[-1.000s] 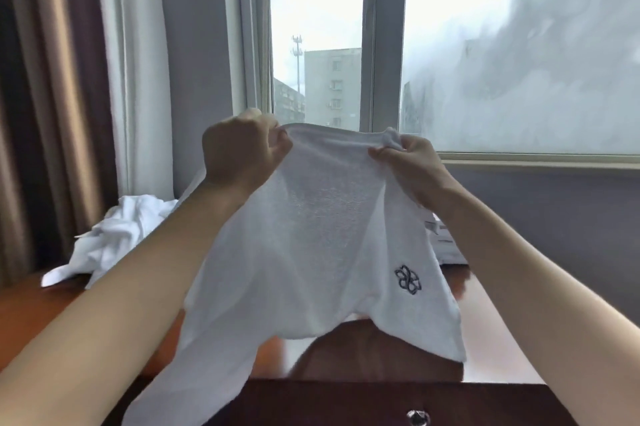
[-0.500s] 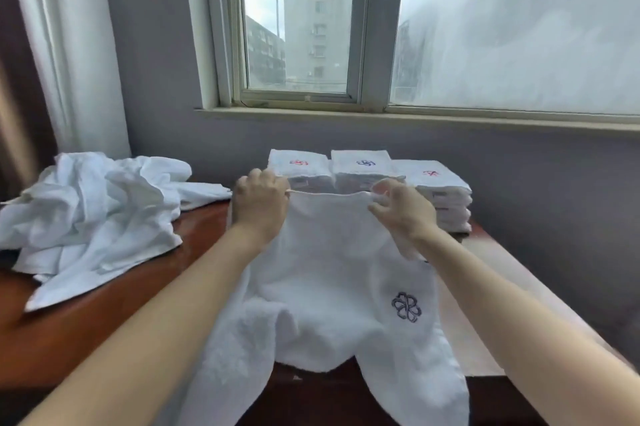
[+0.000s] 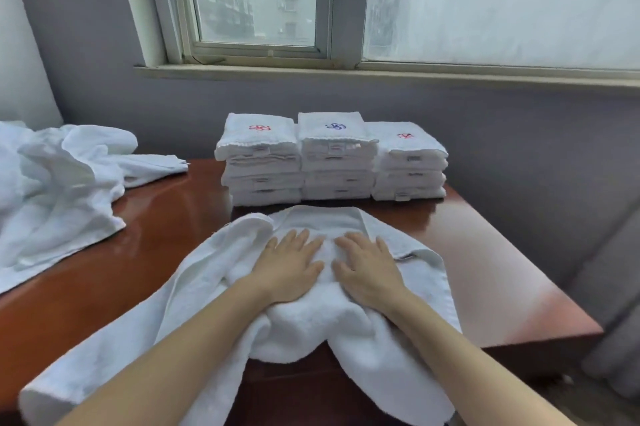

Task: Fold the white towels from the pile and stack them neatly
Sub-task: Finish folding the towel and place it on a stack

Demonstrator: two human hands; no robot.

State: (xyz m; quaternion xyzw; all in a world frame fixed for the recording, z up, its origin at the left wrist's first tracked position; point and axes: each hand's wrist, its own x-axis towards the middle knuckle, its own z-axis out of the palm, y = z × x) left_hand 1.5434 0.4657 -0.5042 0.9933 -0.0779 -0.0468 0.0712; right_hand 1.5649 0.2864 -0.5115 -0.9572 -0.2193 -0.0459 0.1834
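A white towel point(image 3: 221, 290) lies rumpled on the brown table point(image 3: 166, 217), its near end hanging over the front edge. My left hand point(image 3: 289, 268) and my right hand point(image 3: 369, 268) rest flat on its middle, side by side, fingers straight and spread. Behind the towel stand three stacks of folded white towels point(image 3: 332, 162) against the wall, the tops bearing red, blue and red emblems. A pile of unfolded white towels point(image 3: 55, 190) lies at the table's left.
A grey wall and a window sill point(image 3: 346, 73) run behind the stacks. The table's right edge point(image 3: 540, 273) drops off to a grey floor or curtain. A pale curtain point(image 3: 17, 61) hangs at far left.
The towel was held up by its top edge in both hands; it now lies on the table. Both hands have let go and press flat on it. The view has tipped downward.
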